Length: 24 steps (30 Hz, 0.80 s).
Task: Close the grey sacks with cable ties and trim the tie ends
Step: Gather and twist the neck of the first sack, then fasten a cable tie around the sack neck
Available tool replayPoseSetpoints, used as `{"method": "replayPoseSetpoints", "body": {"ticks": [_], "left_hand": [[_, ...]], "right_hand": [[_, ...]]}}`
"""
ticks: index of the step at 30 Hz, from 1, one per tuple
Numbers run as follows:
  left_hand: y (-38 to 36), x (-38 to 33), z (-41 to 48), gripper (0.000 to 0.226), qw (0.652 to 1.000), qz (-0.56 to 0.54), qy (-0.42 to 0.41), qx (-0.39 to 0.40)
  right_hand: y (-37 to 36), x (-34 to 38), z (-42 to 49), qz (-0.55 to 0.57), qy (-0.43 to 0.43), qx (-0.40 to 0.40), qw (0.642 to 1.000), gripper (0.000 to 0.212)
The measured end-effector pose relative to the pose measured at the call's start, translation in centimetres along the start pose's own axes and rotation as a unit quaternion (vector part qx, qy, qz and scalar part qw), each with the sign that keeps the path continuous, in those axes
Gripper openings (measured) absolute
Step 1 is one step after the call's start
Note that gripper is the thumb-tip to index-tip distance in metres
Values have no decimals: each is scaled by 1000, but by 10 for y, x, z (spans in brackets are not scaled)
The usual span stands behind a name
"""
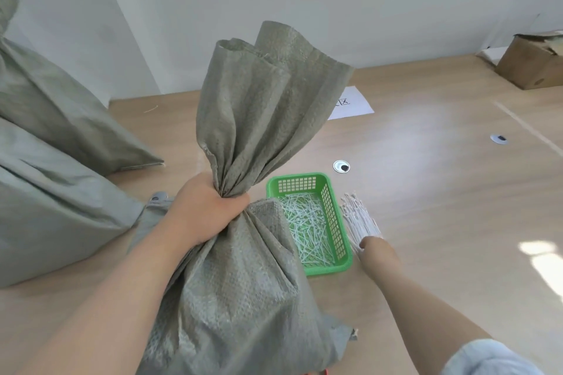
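A grey woven sack (243, 298) stands in front of me on the wooden table. My left hand (207, 207) grips its gathered neck, and the loose top (268, 100) fans upward. To the right, my right hand (379, 256) reaches down onto a bundle of white cable ties (359, 219) lying on the table; its fingers are hidden under the hand, so I cannot tell whether it holds a tie. A green plastic basket (335, 222) between sack and bundle holds several cut tie ends.
Two more grey sacks (45, 176) lie at the left. A sheet of paper (353, 103) lies behind the held sack. Two round cable grommets (341, 166) sit in the table, and a cardboard box (533, 64) stands at the far right.
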State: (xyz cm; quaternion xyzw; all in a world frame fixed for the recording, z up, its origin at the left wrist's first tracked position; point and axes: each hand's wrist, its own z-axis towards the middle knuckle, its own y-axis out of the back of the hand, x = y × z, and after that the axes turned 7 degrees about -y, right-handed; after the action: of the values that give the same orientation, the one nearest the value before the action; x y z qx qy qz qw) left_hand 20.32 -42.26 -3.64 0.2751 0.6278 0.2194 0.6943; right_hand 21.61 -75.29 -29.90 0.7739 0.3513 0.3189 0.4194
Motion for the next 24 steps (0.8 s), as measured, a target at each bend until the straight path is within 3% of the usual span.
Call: {"method": "replayPoseSetpoints", "body": {"ticks": [3, 10, 15, 20, 24], "left_hand": [[-1, 2, 0, 4, 1000, 0, 9, -3], [-3, 4, -4, 9, 1000, 2, 20, -16], [-4, 5, -7, 16, 1000, -11, 18, -14], [-2, -1, -13, 7, 999, -37, 20, -4], [0, 0, -16, 15, 998, -58, 14, 1]], "right_hand": [[-5, 0, 4, -35, -16, -4, 999, 20], [-8, -1, 7, -32, -10, -5, 999, 5], [8, -2, -6, -10, -11, -15, 1000, 16], [45, 8, -32, 131, 25, -84, 988, 11], [89, 36, -59, 235, 85, -121, 961, 4]]}}
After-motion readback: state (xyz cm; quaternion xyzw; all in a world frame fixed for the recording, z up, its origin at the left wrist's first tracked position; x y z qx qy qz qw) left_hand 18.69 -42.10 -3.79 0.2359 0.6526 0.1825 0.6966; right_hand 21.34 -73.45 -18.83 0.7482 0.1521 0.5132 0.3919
